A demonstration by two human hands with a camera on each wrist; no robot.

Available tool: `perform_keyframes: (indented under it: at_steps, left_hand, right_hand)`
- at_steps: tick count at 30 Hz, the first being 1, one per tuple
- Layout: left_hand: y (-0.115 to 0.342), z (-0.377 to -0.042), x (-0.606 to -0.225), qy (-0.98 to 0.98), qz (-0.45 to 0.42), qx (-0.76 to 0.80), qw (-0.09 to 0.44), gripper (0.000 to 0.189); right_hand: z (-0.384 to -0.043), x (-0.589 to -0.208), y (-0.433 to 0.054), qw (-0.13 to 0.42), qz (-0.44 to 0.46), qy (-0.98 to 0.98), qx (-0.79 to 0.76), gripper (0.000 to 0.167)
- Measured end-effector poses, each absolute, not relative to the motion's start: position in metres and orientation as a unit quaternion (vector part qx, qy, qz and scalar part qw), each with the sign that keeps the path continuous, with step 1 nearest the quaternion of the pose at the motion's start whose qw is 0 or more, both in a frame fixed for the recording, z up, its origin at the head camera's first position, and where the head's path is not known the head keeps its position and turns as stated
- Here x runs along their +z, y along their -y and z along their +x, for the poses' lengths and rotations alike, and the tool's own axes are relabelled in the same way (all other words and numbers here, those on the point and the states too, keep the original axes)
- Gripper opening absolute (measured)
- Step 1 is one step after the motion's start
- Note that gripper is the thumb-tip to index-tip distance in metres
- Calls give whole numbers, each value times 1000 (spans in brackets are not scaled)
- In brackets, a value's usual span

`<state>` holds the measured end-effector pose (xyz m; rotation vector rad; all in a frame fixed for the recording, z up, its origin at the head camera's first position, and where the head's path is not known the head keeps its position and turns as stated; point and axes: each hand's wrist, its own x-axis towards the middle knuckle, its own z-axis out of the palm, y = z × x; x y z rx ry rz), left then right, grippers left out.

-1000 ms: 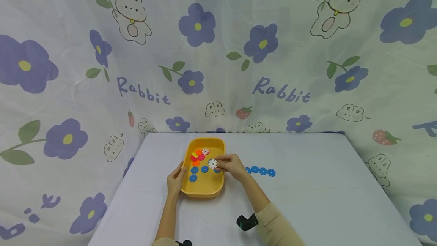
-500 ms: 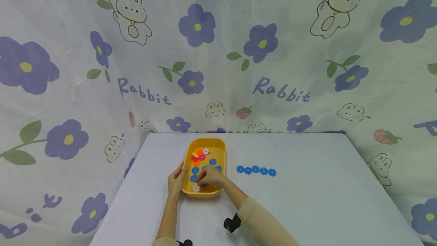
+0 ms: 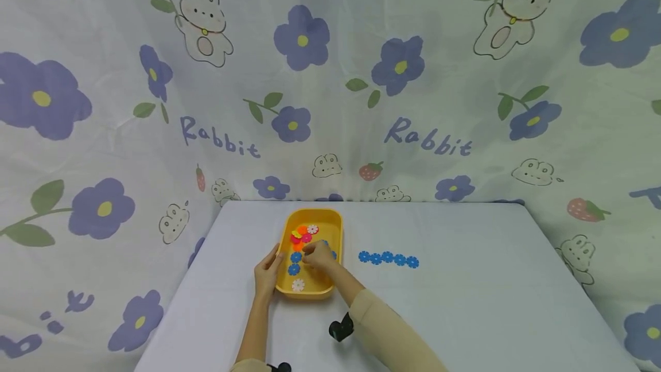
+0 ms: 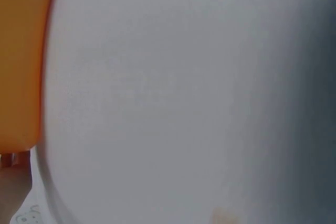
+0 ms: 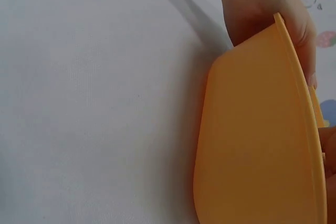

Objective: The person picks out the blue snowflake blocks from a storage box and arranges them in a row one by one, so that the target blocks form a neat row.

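My left hand (image 3: pixel 265 274) grips the left side of a yellow plastic tray (image 3: pixel 316 289), with the thumb over its rim in the right wrist view. Inside the tray is my right hand (image 3: pixel 320 257), fingertips bent down among flower-shaped plastic discs. What its fingertips touch is hidden. Left of those fingers lie two blue discs (image 3: pixel 294 269), and others peek out behind the hand. One white disc (image 3: pixel 298 285) rests near the tray's front end. Toward the back left is a small heap of pink, orange and yellow discs (image 3: pixel 307 238) with a white one (image 3: pixel 312 229).
Right of the tray, a row of several blue discs (image 3: pixel 388 257) lies on the white tabletop (image 3: pixel 465 303). A patterned curtain (image 3: pixel 341 102) hangs behind the table. Dark wrist cameras (image 3: pixel 341 328) sit on both wrists.
My right hand carried a white disc to the tray's front end and let it go. It then moved a little back, toward the middle of the tray. My left hand stays on the tray.
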<state>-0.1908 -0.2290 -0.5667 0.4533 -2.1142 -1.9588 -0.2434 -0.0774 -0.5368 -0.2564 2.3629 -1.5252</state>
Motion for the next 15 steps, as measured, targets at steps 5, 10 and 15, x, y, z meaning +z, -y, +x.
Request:
perform_keyframes:
  at_steps: [5, 10, 15]
  left_hand:
    - [229, -191, -566, 720, 152, -668, 111, 44]
    - [229, -191, -565, 713, 144, -677, 108, 44]
    - [229, -189, -564, 716, 142, -675, 105, 44]
  right_hand:
    - [-243, -541, 83, 208, -115, -805, -543, 26]
    - [-235, -543, 92, 219, -151, -802, -535, 28]
    - [-225, -545, 103, 208, -158, -801, -538, 24]
